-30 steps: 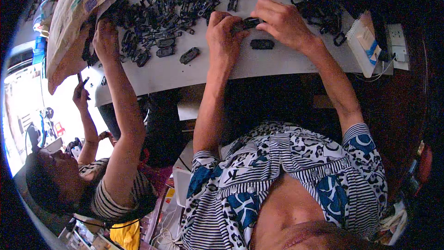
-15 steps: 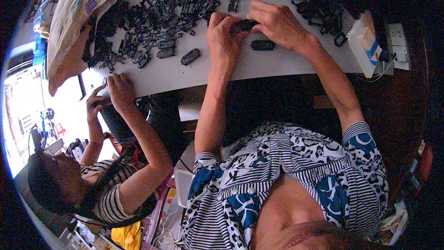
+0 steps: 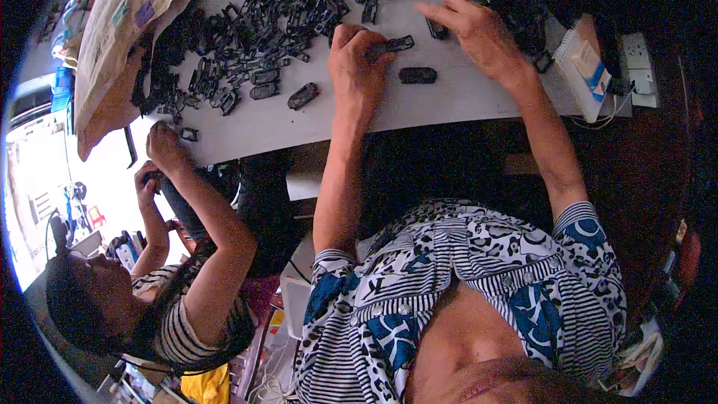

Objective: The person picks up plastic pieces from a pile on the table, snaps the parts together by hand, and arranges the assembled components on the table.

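Left grip (image 3: 357, 63) on black part (image 3: 399, 43), white tabletop (image 3: 262, 127), bright opening (image 3: 34, 187) leftward

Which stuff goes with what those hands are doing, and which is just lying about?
Seems part of the work:
held black piece, in the left hand
loose black piece on the table
heap of black pieces

Seems just lying about:
spiral notepad
yellow cloth

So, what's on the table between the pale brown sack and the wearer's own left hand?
In the head view, a loose heap of small black parts, plus one lone black part lying apart on the pale tabletop.
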A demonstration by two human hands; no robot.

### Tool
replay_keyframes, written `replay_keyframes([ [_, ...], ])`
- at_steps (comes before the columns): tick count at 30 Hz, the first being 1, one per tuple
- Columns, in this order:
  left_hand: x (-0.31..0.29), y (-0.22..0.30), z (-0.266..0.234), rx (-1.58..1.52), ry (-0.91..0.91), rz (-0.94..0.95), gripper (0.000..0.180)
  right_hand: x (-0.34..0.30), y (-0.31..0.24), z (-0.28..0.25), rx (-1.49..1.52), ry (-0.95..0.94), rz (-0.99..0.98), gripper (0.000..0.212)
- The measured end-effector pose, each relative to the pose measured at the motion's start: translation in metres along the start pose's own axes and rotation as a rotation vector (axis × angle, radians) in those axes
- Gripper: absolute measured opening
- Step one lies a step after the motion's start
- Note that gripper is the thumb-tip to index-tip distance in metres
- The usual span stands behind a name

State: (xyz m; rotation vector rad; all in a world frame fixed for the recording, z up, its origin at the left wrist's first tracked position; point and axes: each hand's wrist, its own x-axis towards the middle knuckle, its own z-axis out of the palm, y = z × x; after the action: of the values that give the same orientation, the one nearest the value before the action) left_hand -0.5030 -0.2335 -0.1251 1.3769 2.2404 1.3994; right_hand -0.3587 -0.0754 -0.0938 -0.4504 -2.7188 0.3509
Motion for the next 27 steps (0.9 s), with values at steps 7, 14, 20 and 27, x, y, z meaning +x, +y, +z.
replay_keyframes([
  [7,0.001,0.000,0.002,0.002,0.004,0.037,0.033,0.005,0.022,-0.001,-0.037,-0.096,-0.307,0.028],
  [14,0.001,0.000,0.004,-0.019,-0.007,0.041,0.032,0.007,-0.010,0.012,-0.018,0.034,-0.260,0.032],
  [20,-0.001,-0.005,0.005,-0.003,0.006,0.055,0.035,0.010,-0.028,0.016,0.093,-0.032,-0.249,0.031],
  [27,-0.002,-0.007,0.002,-0.004,-0.030,0.040,0.036,0.008,-0.030,0.026,0.076,-0.031,-0.237,0.024],
])
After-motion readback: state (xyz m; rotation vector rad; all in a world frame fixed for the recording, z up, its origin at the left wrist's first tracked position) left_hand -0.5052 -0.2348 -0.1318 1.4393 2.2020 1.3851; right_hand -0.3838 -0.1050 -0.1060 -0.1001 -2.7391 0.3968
